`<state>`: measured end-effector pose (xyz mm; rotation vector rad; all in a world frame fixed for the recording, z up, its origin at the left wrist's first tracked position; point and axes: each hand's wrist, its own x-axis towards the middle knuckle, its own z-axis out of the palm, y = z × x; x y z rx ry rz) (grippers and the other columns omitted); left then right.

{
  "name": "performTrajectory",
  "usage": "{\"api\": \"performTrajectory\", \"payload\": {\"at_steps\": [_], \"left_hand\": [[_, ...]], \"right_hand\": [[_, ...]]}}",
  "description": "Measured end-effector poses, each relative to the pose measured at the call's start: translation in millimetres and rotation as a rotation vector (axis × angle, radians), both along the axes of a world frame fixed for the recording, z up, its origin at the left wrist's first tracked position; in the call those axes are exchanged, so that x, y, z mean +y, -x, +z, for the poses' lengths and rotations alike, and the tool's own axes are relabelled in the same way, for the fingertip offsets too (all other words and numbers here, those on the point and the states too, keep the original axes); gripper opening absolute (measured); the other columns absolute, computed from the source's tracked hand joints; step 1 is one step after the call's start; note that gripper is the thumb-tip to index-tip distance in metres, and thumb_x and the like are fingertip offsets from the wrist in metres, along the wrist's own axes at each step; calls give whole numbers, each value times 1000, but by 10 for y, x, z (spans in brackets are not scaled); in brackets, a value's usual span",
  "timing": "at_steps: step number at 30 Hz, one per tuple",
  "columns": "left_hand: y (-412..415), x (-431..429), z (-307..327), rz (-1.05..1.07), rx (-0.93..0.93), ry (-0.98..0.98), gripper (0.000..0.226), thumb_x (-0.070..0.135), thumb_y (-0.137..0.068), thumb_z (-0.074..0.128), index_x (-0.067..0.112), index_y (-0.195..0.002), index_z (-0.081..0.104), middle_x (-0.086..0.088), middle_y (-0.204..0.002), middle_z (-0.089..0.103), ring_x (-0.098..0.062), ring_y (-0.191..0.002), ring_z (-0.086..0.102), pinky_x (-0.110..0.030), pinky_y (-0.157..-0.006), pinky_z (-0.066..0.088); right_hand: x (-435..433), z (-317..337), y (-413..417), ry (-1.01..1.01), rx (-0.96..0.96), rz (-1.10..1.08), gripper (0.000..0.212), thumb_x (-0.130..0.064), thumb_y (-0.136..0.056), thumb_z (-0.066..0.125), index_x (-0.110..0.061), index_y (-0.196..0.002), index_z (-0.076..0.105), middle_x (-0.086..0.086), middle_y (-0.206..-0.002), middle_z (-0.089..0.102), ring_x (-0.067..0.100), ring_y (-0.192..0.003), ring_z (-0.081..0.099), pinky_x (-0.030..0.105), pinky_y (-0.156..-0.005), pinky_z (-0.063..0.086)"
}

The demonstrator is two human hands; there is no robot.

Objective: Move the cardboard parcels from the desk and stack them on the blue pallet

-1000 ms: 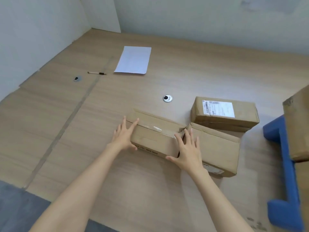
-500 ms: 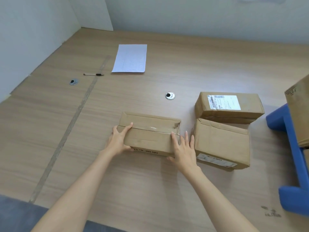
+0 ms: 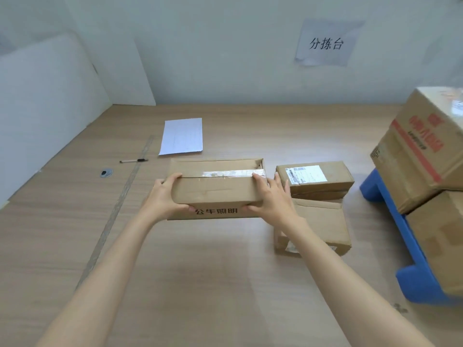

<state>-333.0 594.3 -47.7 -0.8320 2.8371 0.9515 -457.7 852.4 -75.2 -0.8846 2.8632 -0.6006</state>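
Small grey round grommet (image 3: 106, 173), thin pen (image 3: 133, 160) and white paper sheet (image 3: 181, 136) are lying far left on the light wooden desk (image 3: 200, 271). Left hand (image 3: 165, 196) is gripping the left end of the long brown cardboard parcel with tape strip and black print (image 3: 215, 191), fingers over top, thumb on front face. Right hand (image 3: 271, 199) is gripping its right end likewise. Parcel is sitting mid-desk, appearing raised off the surface. To its right, a white-labelled cardboard parcel (image 3: 315, 180) is lying just behind a plain dented cardboard parcel (image 3: 323, 226). Far right, the blue plastic pallet (image 3: 408, 249) is carrying stacked large cardboard boxes (image 3: 423, 156).
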Motion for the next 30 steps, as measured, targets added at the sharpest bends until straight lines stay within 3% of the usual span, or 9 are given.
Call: {"api": "performTrajectory", "payload": {"at_steps": [3,7,9,14,21,24,30], "left_hand": [[108,161,481,-54,100,47,106,48,-52,89,37,-142,34,-7,-128,42,-29,-122,44,-46,-101,42],[245,528,976,-103,231,46,114,56,-45,86,28,-142,33,-2,-133,51,-27,-125,45,-49,-104,36],[331,751,1118,-137,280,46,110,53,-53,87,27,-143,31,0,-138,50,-28,-128,44,-45,-108,29],[533,1424,1303,-256,363,62,92,47,-68,81,28,-143,33,2,-139,51,-27,-128,44,-35,-97,21],[860,2564,1376,-462,427,25,79,50,-70,79,28,-136,43,5,-129,56,-22,-121,50,-38,-102,27],[999,3100,1333,-537,416,-46,79,54,-65,79,31,-132,45,6,-118,58,-21,-113,54,-45,-105,35],[1154,4213,1193,-608,401,-39,75,51,-64,79,31,-129,47,7,-119,60,-17,-109,58,-46,-101,39]], "right_hand": [[188,449,45,46,19,-49,98,-65,-75,65,-27,-151,17,10,-151,33,30,-149,1,50,-117,-2],[613,899,85,151,1,-135,95,-64,-74,67,-29,-150,20,7,-151,35,29,-149,4,50,-118,0],[876,1064,85,190,-7,-177,91,-61,-76,67,-29,-149,22,6,-150,37,29,-148,6,52,-119,3],[1695,1381,21,245,18,-280,84,-53,-80,69,-29,-148,26,5,-147,40,30,-144,20,53,-115,17],[3122,1567,-47,299,-27,-418,83,-51,-77,73,-39,-145,28,-1,-149,37,26,-139,29,49,-112,28],[3761,1589,-60,286,-47,-460,84,-52,-75,74,-39,-145,29,-2,-150,37,22,-133,37,39,-107,35],[4929,1493,35,250,-71,-472,79,-48,-79,72,-42,-145,29,-6,-154,32,20,-133,37,30,-99,34]]}}
